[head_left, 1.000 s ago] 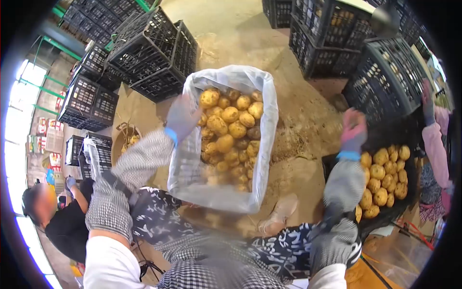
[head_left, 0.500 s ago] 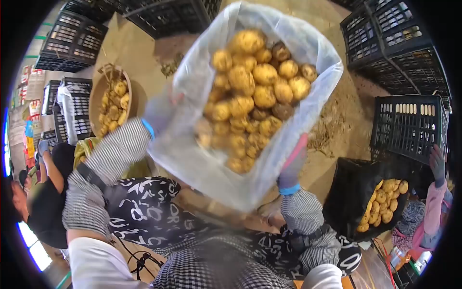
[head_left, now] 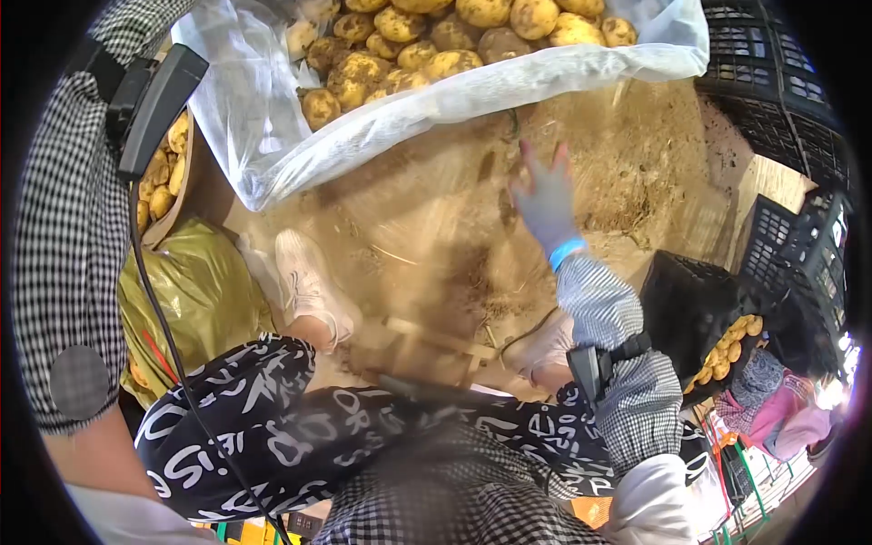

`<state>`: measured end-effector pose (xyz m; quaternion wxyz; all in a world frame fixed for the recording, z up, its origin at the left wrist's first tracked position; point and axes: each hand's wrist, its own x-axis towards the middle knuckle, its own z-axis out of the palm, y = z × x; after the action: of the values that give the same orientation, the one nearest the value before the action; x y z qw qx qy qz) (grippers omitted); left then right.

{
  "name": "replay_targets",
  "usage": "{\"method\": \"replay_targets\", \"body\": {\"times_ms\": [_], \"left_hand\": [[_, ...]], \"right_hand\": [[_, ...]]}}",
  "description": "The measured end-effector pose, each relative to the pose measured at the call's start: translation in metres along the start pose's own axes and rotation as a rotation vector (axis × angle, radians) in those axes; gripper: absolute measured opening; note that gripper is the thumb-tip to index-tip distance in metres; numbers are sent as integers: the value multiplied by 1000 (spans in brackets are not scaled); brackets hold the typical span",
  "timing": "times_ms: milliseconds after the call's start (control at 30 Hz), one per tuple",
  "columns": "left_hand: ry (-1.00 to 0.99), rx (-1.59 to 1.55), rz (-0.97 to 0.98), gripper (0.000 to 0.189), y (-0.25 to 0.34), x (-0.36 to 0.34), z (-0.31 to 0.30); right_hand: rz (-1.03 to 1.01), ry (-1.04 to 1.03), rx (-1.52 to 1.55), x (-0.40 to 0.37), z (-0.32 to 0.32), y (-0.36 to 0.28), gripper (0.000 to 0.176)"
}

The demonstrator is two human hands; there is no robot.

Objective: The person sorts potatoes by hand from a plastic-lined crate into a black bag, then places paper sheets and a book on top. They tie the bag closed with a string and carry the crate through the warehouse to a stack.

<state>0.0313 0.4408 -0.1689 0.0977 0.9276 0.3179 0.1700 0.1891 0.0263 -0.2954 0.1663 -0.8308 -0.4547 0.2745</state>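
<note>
My right hand [head_left: 548, 202], in a grey glove with pinkish fingertips, is stretched out over the floor with its fingers apart. Nothing is in it. Just beyond the fingertips runs the near edge of a translucent white plastic liner [head_left: 472, 102], and I see a gap between them. Many soil-marked potatoes [head_left: 451, 64] lie inside the liner, cut off by the top of the view. My left arm, in a checked sleeve [head_left: 68, 227], reaches up past the top left edge, so my left hand is out of sight.
A tan basin [head_left: 184, 195] of potatoes stands at the left, beside an olive plastic bag [head_left: 195, 291]. Black crates [head_left: 772, 82] are stacked at the right. Below them sits a black-lined container [head_left: 681, 291] with potatoes [head_left: 727, 350]. Another person in pink [head_left: 795, 418] is at the far right.
The lined load of potatoes has shifted up in the view. My right hand has let go of the liner's edge and opened. My left hand has passed out of view.
</note>
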Motion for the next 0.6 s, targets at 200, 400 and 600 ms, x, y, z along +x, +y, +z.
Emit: {"method": "replay_targets", "body": {"times_ms": [200,400,600], "left_hand": [[-210,-92,-97,42,101,-238,-18],[-346,-82,-167,47,101,-244,-16],[-414,-88,-165,52,55,-185,-15]], "right_hand": [[-458,-763,-216,-173,102,-35,36],[-715,-613,14,-227,189,23,44],[-736,-158,-2,19,98,-21,41]]}}
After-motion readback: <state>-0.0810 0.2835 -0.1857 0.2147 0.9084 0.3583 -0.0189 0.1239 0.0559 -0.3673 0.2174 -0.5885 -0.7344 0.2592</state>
